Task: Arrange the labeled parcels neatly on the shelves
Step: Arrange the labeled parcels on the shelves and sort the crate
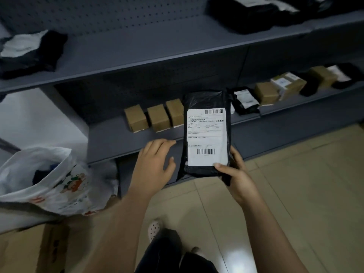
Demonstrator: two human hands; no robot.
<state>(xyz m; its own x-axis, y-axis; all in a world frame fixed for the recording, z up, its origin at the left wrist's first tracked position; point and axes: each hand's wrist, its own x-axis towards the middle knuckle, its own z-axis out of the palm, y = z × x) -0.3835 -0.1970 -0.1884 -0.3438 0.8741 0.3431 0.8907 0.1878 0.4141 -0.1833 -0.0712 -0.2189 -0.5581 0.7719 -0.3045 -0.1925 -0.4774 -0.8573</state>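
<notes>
Thumb and curled fingers of the right hand (239, 180) clamp the lower end of a black parcel (206, 100). The thumb tip lies on the bottom corner of its white label (205, 134), which faces the camera. The parcel is held upright just in front of the lower shelf (110, 140), above that shelf's front edge. The left hand (153, 168) hovers open, fingers loosely spread, over the same front edge just left of the parcel; whether it touches the shelf is unclear. Three brown boxes (157, 117) stand in a row on the lower shelf, behind the left hand. More boxes and dark parcels (275, 89) line the shelf further right. Above it, an upper shelf (137, 48) carries a dark bundle (29, 54) at its left. Below the lower shelf's left end slumps a white plastic bag (49, 184).
</notes>
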